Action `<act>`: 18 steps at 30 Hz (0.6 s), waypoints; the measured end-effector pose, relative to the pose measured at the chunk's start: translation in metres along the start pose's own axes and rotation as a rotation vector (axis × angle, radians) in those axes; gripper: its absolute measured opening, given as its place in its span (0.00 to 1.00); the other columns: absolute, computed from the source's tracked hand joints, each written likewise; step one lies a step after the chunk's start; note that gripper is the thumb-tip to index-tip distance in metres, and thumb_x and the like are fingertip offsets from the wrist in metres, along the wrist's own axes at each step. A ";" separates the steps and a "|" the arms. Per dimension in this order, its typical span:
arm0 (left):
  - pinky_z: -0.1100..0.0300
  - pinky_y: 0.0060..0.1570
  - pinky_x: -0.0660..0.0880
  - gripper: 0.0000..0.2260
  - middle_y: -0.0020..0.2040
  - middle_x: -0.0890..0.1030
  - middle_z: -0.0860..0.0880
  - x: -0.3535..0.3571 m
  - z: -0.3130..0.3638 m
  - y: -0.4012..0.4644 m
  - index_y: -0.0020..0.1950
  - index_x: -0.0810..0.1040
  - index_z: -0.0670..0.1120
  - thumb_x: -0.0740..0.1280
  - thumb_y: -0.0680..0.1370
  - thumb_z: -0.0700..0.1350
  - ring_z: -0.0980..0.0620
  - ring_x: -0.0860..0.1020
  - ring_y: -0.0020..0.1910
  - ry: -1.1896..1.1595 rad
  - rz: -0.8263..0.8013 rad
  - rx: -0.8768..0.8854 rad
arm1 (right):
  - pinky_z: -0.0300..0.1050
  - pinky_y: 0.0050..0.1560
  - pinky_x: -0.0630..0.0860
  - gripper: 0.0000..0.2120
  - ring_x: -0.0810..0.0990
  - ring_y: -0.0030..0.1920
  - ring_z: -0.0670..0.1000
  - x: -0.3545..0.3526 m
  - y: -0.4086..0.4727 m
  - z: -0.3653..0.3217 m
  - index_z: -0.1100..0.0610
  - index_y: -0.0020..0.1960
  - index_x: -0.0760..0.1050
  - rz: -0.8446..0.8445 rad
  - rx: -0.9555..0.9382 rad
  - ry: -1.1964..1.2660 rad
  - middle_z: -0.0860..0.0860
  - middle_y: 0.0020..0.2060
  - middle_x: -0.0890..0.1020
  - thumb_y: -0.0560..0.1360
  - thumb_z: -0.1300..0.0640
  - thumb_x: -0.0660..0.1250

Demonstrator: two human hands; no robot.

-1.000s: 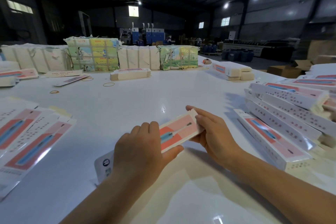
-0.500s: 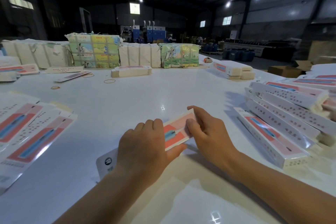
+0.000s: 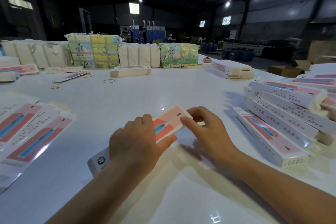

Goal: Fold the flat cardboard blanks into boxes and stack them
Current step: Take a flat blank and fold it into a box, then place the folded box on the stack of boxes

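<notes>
Left hand: the left hand lies nearest the camera, curled over the middle of the long pink-and-white printed cardboard box, fingers over the far edge and thumb at the near edge, gripping it against the glossy white table.
Box position: it lies on the table straight ahead of the person, between both hands; its near-left white end sticks out past the left wrist.
Long axis: it runs diagonally from near-left to far-right, so the far-right end is the working end.
Right hand: the right hand is at that far-right end, fingers bent, forefinger tip touching the pink face close to the corner; whether it pinches a flap cannot be told, since the end is hidden behind the fingers.
Nearer hand for the closure: judged the right, as the open end lies directly under its fingertips; the left only steadies.
Change from earlier frames: the right hand has slid inward along the box and then lifted its fingers into a more arched pose at the end, while the left hand has stayed clamped mid-box.
Flat blanks: a fanned pile of flat pink-and-white blanks lies at near left.
Finished stack: folded white boxes are stacked at right, well apart from the hands.
Far edge: wrapped bundles line the table's back.
</notes>
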State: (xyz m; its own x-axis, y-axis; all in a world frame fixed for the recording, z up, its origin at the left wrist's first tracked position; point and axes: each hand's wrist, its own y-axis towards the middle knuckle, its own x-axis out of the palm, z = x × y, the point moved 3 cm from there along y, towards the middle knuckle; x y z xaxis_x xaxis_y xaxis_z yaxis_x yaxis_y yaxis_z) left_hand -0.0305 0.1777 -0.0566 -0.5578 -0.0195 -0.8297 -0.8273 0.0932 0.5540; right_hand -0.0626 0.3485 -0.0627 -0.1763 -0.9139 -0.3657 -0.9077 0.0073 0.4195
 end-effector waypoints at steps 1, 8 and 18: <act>0.68 0.33 0.64 0.33 0.47 0.71 0.59 0.001 0.000 -0.001 0.55 0.63 0.53 0.38 0.63 0.73 0.57 0.70 0.38 0.008 0.002 0.010 | 0.38 0.43 0.73 0.06 0.77 0.43 0.43 -0.001 0.000 -0.001 0.52 0.47 0.76 0.021 -0.027 -0.046 0.45 0.43 0.79 0.74 0.50 0.67; 0.68 0.32 0.62 0.28 0.45 0.69 0.58 -0.003 0.005 -0.002 0.50 0.57 0.52 0.39 0.62 0.70 0.57 0.69 0.37 0.065 0.027 0.025 | 0.30 0.39 0.66 0.07 0.72 0.38 0.42 0.005 -0.001 -0.004 0.55 0.40 0.74 0.045 -0.167 -0.260 0.47 0.38 0.74 0.76 0.55 0.66; 0.65 0.20 0.63 0.26 0.28 0.76 0.49 0.001 -0.015 -0.004 0.38 0.77 0.44 0.71 0.58 0.66 0.51 0.72 0.21 -0.092 0.047 0.233 | 0.41 0.70 0.56 0.39 0.54 0.72 0.50 0.012 -0.007 -0.007 0.52 0.77 0.53 -0.451 -0.460 -0.517 0.50 0.75 0.56 0.70 0.56 0.67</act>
State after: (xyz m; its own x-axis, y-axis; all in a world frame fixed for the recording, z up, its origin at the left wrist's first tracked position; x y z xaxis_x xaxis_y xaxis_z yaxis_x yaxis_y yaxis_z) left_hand -0.0288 0.1621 -0.0583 -0.5779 0.0803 -0.8122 -0.7569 0.3194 0.5701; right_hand -0.0557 0.3350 -0.0643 -0.0871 -0.4864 -0.8694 -0.7066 -0.5850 0.3981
